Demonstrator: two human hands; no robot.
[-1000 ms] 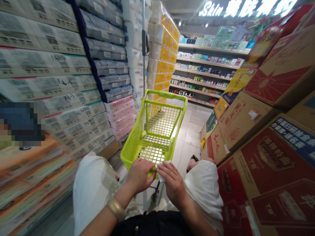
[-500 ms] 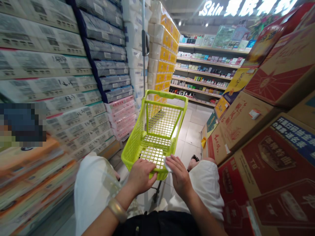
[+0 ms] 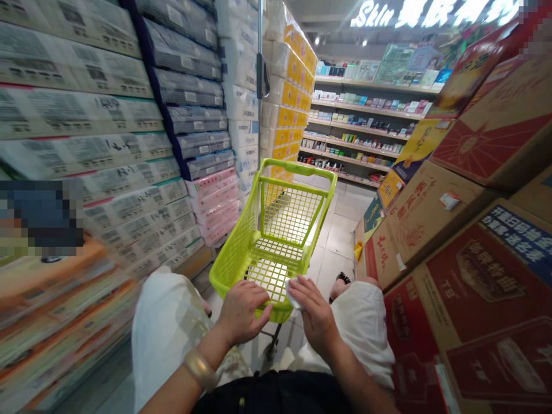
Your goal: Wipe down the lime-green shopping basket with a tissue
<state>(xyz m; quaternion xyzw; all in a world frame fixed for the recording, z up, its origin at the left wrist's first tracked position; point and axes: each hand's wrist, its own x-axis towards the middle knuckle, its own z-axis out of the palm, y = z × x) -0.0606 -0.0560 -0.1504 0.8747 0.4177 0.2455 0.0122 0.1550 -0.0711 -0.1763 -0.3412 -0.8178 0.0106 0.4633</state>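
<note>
Lime cart (image 3: 233, 250) at twelve o'clock. Left hand (image 3: 244, 310): fingers curled over rim (image 3: 281, 314). Right hand (image 3: 317, 313): fingers holding cloth (image 3: 292, 296) at cart's five o'clock. Probable step: wiping; next, press cloth along rim.

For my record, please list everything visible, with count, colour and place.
Plastic mesh shopping cart: one, green, centre
Soft thin sheet: one, white, cart's near right corner
Metal pole: one, grey, behind cart
Wrapped packs: many, white, blue, pink, yellow, orange, left to centre
Cardboard cartons: several, brown and red, right
Stocked shelves: several, pale, back
Glowing sign: one, white, upper right
Tiled floor: one, pale, beneath
Shoe: one visible, black, right of cart
Trousers: one pair, white, lower centre
Fabric: one, black, bottom
Round bracelet: one, gold, left wrist
Left hand: one, bare, cart's near rim
Right hand: one, bare, on sheet
</note>
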